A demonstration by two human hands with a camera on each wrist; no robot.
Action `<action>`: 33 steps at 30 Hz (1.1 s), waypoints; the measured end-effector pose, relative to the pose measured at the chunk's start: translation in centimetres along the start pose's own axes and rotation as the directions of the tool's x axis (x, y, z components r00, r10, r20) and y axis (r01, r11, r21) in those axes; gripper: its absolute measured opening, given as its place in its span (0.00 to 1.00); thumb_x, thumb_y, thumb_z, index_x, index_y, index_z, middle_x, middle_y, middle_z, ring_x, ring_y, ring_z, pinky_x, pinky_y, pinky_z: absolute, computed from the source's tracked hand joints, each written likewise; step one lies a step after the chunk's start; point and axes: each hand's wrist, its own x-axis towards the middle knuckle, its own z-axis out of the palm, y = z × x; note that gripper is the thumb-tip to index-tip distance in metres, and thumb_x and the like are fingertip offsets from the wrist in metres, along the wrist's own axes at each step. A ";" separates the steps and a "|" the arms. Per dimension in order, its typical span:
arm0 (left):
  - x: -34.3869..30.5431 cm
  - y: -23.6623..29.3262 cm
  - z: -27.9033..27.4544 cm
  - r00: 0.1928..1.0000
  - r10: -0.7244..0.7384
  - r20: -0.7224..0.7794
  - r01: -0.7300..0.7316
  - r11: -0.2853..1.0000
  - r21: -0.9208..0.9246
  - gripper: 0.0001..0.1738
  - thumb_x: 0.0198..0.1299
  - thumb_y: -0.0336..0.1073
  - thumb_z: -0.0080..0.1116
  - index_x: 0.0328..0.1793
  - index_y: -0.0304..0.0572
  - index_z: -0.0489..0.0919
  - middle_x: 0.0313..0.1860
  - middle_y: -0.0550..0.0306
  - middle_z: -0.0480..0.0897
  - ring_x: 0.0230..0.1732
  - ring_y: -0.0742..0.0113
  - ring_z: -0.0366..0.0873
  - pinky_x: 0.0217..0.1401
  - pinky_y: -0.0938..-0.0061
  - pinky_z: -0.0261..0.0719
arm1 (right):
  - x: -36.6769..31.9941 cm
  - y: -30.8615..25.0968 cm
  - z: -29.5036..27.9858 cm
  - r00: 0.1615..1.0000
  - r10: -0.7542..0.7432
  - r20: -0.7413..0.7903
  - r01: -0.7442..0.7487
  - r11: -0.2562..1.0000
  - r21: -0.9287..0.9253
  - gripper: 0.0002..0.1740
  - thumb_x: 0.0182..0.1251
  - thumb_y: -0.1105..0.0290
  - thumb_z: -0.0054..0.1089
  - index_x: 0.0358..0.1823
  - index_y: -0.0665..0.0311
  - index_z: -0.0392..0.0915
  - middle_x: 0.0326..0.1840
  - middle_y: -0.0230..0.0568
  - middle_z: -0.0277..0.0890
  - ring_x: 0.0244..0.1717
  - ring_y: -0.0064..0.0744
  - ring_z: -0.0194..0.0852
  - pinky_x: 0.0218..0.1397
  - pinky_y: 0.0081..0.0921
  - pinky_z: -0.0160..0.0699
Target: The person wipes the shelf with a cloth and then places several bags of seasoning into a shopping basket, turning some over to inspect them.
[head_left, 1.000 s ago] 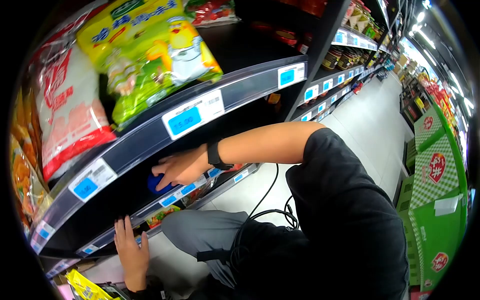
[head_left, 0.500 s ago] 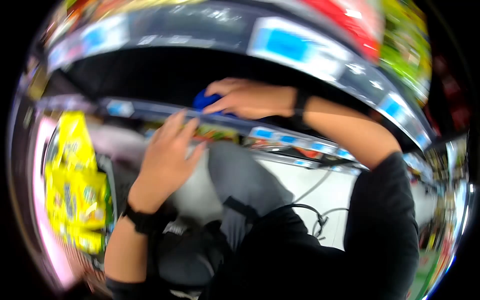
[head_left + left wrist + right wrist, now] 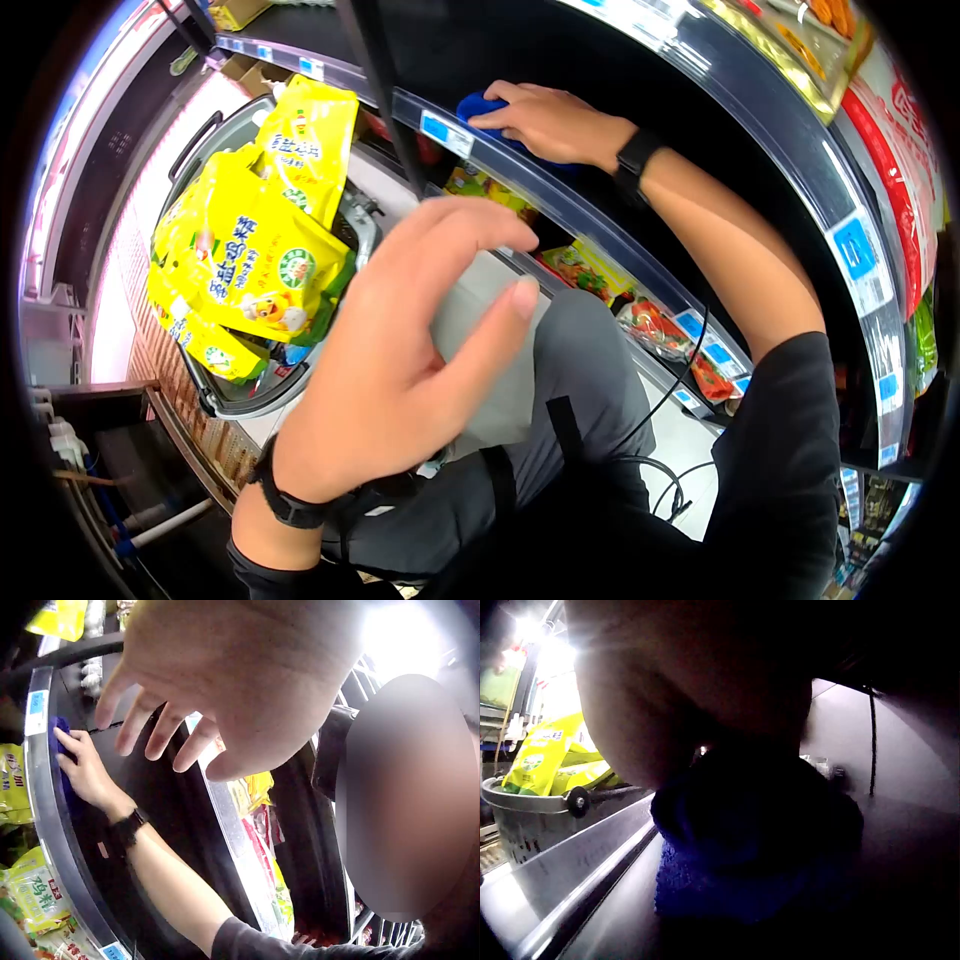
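The right hand (image 3: 565, 125), fingers curled on a bunched blue fabric cloth (image 3: 478, 106), has worked along the dark, clear-edged shelf (image 3: 570, 202) towards the black upright post (image 3: 378, 80), upper centre, while the left hand (image 3: 395, 340) (empty, loosely open) has lifted.

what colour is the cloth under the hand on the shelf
Blue; the crumpled blue cloth shows best in the right wrist view.

Head view bright w/ fisheye-curved, black edges; L wrist glare top right; R wrist v. dim.
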 end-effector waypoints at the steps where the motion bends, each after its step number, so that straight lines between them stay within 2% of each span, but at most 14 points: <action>1: -0.5 -0.1 -0.3 1.000 -0.019 -0.019 0.019 0.999 -0.029 0.14 0.63 0.31 0.57 0.54 0.37 0.77 0.58 0.53 0.78 0.60 0.61 0.74 0.63 0.70 0.68 | 1.6 -0.1 0.4 1.000 0.017 0.000 -0.017 0.999 -0.031 0.21 0.69 0.74 0.53 0.62 0.50 0.77 0.62 0.39 0.68 0.61 0.43 0.70 0.62 0.37 0.73; 5: -2.0 -0.5 -0.1 0.997 -0.073 -0.017 0.072 0.997 -0.038 0.13 0.62 0.28 0.58 0.53 0.37 0.77 0.56 0.50 0.77 0.58 0.58 0.74 0.63 0.69 0.67 | 6.6 -0.4 1.7 0.997 0.054 -0.045 -0.057 0.996 -0.073 0.26 0.67 0.76 0.47 0.64 0.42 0.77 0.65 0.41 0.67 0.65 0.45 0.67 0.65 0.42 0.70; 10: -2.4 -0.8 1.1 0.990 -0.144 -0.009 0.142 0.986 -0.085 0.12 0.63 0.29 0.58 0.51 0.36 0.75 0.53 0.47 0.77 0.56 0.52 0.75 0.61 0.68 0.70 | 10.6 -1.1 2.3 0.985 0.163 -0.053 -0.166 0.983 -0.076 0.27 0.68 0.74 0.47 0.66 0.40 0.74 0.69 0.40 0.64 0.69 0.47 0.63 0.68 0.46 0.66; 13: -2.3 -1.4 1.8 0.993 -0.118 0.012 0.119 0.993 -0.020 0.11 0.64 0.29 0.58 0.51 0.36 0.76 0.53 0.48 0.77 0.55 0.55 0.75 0.61 0.69 0.70 | 10.5 -1.3 2.8 0.972 0.227 -0.059 -0.231 0.970 -0.069 0.22 0.73 0.66 0.49 0.67 0.41 0.74 0.74 0.38 0.60 0.71 0.42 0.62 0.72 0.41 0.65; 17: -1.5 -2.6 2.9 0.985 -0.172 0.031 0.172 0.985 0.015 0.10 0.66 0.30 0.57 0.51 0.37 0.77 0.50 0.55 0.78 0.54 0.66 0.76 0.58 0.73 0.72 | 6.5 -1.4 2.6 0.981 0.183 -0.064 -0.190 0.973 -0.128 0.22 0.72 0.67 0.50 0.66 0.43 0.74 0.67 0.40 0.66 0.66 0.43 0.66 0.66 0.40 0.69; 20: -0.5 -3.1 3.3 0.971 -0.235 0.049 0.234 0.972 0.024 0.11 0.68 0.33 0.56 0.53 0.38 0.78 0.50 0.57 0.78 0.53 0.68 0.76 0.58 0.73 0.72 | 1.6 -0.5 1.7 0.993 0.051 -0.103 -0.057 0.997 -0.057 0.21 0.70 0.68 0.52 0.64 0.49 0.76 0.55 0.41 0.70 0.54 0.44 0.69 0.58 0.36 0.72; 21: -0.1 -3.6 3.6 0.980 -0.195 0.028 0.194 0.981 0.021 0.11 0.68 0.34 0.55 0.53 0.38 0.77 0.48 0.59 0.79 0.50 0.70 0.76 0.56 0.75 0.73 | -0.4 -1.0 0.7 0.996 0.076 -0.052 -0.080 0.995 -0.063 0.21 0.71 0.68 0.52 0.64 0.50 0.76 0.55 0.41 0.70 0.53 0.43 0.69 0.58 0.36 0.73; 23: 0.8 -4.0 3.9 0.970 -0.239 0.050 0.240 0.971 -0.013 0.12 0.69 0.34 0.55 0.54 0.37 0.77 0.46 0.60 0.79 0.47 0.73 0.75 0.54 0.76 0.73 | -4.4 -1.0 -0.2 0.997 0.051 -0.049 -0.054 0.997 -0.049 0.21 0.71 0.67 0.52 0.64 0.50 0.75 0.54 0.41 0.69 0.52 0.43 0.69 0.57 0.37 0.73; 24: 1.4 -4.2 4.2 0.974 -0.222 0.047 0.222 0.975 -0.002 0.12 0.69 0.34 0.54 0.54 0.37 0.77 0.44 0.62 0.79 0.45 0.75 0.75 0.52 0.78 0.73 | -6.3 -1.0 -0.4 0.996 0.061 -0.058 -0.063 0.998 -0.021 0.21 0.67 0.67 0.53 0.62 0.45 0.77 0.56 0.41 0.70 0.55 0.45 0.69 0.57 0.39 0.75; 25: 1.8 -4.1 4.4 0.962 -0.266 0.057 0.267 0.964 -0.007 0.12 0.69 0.35 0.55 0.55 0.37 0.77 0.46 0.62 0.79 0.45 0.75 0.75 0.52 0.78 0.73 | -8.3 -1.1 -0.7 0.996 0.089 -0.025 -0.090 0.995 -0.034 0.21 0.68 0.67 0.54 0.63 0.45 0.77 0.57 0.40 0.70 0.55 0.44 0.69 0.56 0.37 0.76; 28: 3.2 -5.4 5.8 0.976 -0.207 0.069 0.210 0.977 -0.035 0.14 0.68 0.34 0.55 0.56 0.37 0.76 0.51 0.58 0.79 0.49 0.69 0.76 0.53 0.76 0.73 | -14.1 -2.1 -1.6 0.987 0.163 -0.005 -0.163 0.985 -0.055 0.22 0.71 0.65 0.53 0.66 0.47 0.74 0.55 0.40 0.68 0.51 0.40 0.68 0.54 0.36 0.75; 30: 4.1 -5.7 6.7 0.995 0.033 0.089 -0.047 0.985 0.167 0.17 0.65 0.32 0.57 0.59 0.37 0.75 0.60 0.49 0.77 0.58 0.56 0.76 0.61 0.70 0.71 | -17.8 -2.7 -1.9 0.970 0.241 0.017 -0.239 0.968 -0.077 0.22 0.73 0.63 0.51 0.67 0.47 0.72 0.56 0.40 0.67 0.53 0.40 0.67 0.57 0.37 0.73; 31: 4.5 -6.2 7.2 0.993 0.045 0.106 -0.061 0.987 0.151 0.17 0.65 0.32 0.57 0.59 0.37 0.75 0.60 0.49 0.77 0.58 0.56 0.76 0.61 0.70 0.71 | -19.6 -3.0 -2.2 0.947 0.319 0.040 -0.316 0.947 -0.064 0.22 0.75 0.61 0.49 0.69 0.46 0.70 0.60 0.41 0.66 0.57 0.40 0.66 0.61 0.37 0.71; 33: 5.1 -6.9 8.5 0.973 0.194 0.127 -0.224 0.925 0.307 0.21 0.63 0.29 0.57 0.63 0.37 0.74 0.67 0.43 0.72 0.69 0.46 0.68 0.70 0.64 0.66 | -23.2 -3.3 -2.5 0.903 0.423 0.074 -0.420 0.906 -0.055 0.23 0.76 0.59 0.47 0.70 0.45 0.68 0.63 0.41 0.64 0.61 0.40 0.64 0.64 0.38 0.69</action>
